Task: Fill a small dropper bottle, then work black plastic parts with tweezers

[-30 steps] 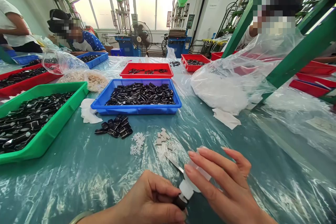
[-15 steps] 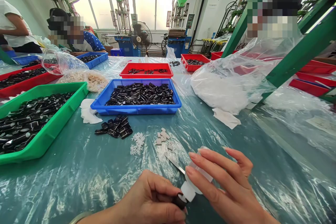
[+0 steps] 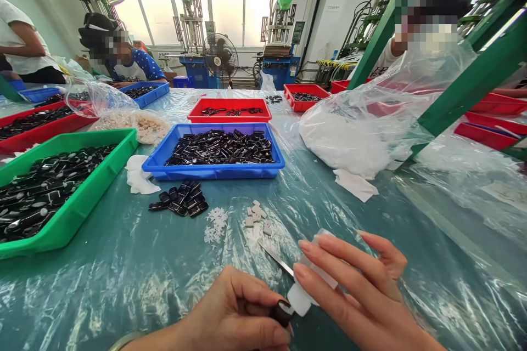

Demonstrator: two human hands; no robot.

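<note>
Part [image 3: 281, 315], black, glossy, pinched above worktop [image 3: 135, 263] by left hand [image 3: 241, 312]; judged light, stiff, slippery, best gripped by sides. White bottle [image 3: 324, 275], probably squeezable, held in right hand [image 3: 358, 290], cap [image 3: 299, 301] just beside part.

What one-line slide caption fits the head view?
Left hand pinching a black part, right hand holding a white container, before a blue tray of black pieces.

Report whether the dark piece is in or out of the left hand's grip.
In: the left hand pinches the dark piece between thumb and forefinger.
</note>
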